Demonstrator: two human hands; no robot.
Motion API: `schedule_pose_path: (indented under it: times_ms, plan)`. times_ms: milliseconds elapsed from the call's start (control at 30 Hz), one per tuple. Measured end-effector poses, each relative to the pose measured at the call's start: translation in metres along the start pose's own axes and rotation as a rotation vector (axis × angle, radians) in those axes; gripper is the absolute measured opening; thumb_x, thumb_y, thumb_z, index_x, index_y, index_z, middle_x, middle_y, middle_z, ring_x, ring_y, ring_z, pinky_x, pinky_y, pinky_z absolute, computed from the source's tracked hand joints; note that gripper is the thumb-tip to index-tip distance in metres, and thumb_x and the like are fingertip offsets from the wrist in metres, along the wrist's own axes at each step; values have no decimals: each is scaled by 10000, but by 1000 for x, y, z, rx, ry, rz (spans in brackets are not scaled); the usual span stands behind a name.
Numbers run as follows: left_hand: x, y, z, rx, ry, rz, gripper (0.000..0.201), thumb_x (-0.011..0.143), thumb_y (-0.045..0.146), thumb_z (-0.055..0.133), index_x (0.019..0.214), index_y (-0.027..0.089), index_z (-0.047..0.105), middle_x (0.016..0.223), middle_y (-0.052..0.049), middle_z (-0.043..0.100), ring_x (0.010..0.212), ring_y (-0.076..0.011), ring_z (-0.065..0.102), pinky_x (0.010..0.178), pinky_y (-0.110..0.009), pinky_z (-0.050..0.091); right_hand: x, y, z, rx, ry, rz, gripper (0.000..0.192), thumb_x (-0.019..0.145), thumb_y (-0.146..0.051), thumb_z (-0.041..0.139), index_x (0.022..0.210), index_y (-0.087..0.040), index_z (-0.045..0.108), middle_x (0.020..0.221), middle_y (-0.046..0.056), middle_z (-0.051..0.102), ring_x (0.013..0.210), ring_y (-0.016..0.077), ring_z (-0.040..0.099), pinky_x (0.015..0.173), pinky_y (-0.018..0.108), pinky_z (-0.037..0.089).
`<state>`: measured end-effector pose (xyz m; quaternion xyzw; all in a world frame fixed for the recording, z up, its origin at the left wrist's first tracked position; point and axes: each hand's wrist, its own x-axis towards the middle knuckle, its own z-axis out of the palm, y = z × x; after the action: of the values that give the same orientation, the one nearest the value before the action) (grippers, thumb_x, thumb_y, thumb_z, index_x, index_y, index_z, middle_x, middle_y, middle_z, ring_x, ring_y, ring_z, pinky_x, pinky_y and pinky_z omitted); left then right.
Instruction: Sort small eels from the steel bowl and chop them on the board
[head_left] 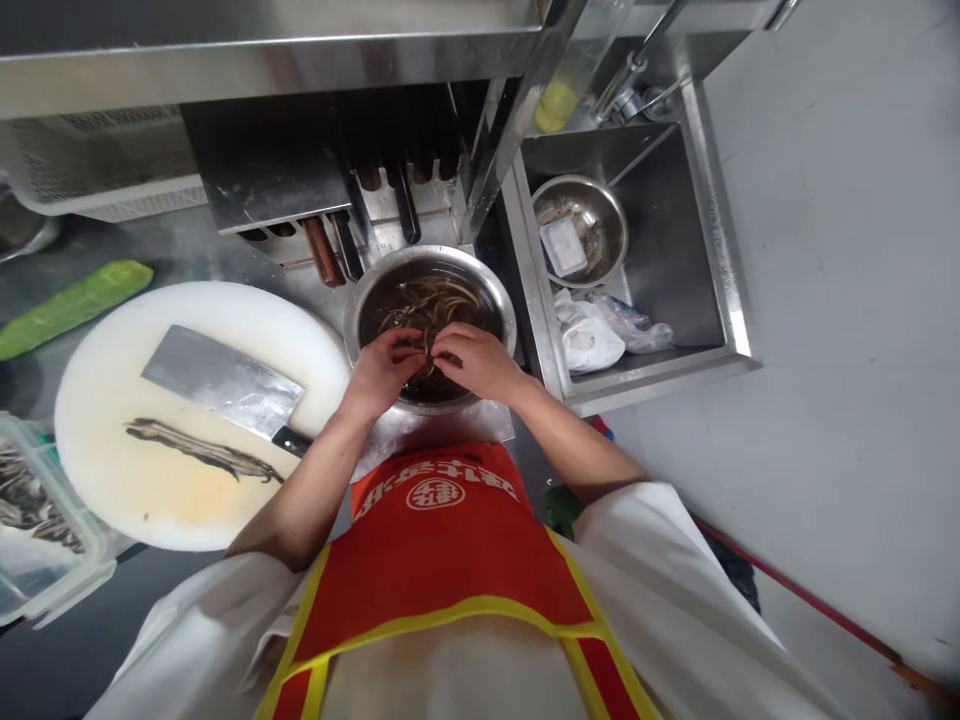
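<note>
A steel bowl [355,318] of dark liquid holds many thin brown eel-like strips [442,297]. Over its near half, my left hand [390,368] and my right hand [474,358] meet with fingertips pinched. Between them they grip a thin brown eel-like strip [429,350], partly hidden by the fingers. To the left, a round white cutting board [202,515] carries a cleaver [225,380], its black handle partly behind my left forearm. Several long dark strips [202,450] lie together on the board below the blade.
A green peeled gourd [75,305] lies beyond the board. A clear plastic box [75,560] of dark pieces stands at lower left. Knives sit in a rack [277,170] behind the bowl. The sink [667,240] at right holds a steel bowl [619,215] and plastic bags [592,335].
</note>
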<state>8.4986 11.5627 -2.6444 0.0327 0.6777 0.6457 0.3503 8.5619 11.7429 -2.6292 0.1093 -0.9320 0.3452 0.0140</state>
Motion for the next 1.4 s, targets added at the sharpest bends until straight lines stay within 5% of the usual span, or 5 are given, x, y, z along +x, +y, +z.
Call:
schedule_pose_path:
  times_ms: [233,500,733,1133,1400]
  plan:
    - [1,-2,2,62,4,4,478,692,262,720,1149,162,622,804,-25,741,745,-175,699,697,-275,530,-1,2,5,-74,-11,-42,196,930,-157,546,1017,-216,711,1045,56,658,1004,190,610,926,335,497]
    - [-6,0,10,347,104,80,469,770,191,643,1239,200,618,858,-21,764,795,-197,719,749,-301,546,-2,1,10,-296,2,-56,182,932,-182,548,901,-173,727,945,75,676,896,203,591,832,334,490]
    - [-6,0,11,461,70,105,503,775,170,614,1275,217,612,858,-21,774,839,-224,731,771,-321,546,-1,0,13,-313,-45,-44,163,889,-144,546,824,-166,694,889,81,666,865,209,576,809,337,463]
    - [-13,-2,11,426,-53,231,453,781,193,587,1233,208,586,902,-11,738,831,-169,695,761,-286,532,6,6,7,412,112,384,97,810,-196,598,776,-176,686,737,-12,675,691,125,591,701,249,440]
    - [-17,-6,11,453,-49,283,406,763,175,566,1164,212,619,1032,-26,712,903,-167,669,793,-283,521,5,15,7,636,187,515,117,787,-271,613,767,-177,679,630,-30,624,615,126,580,628,252,452]
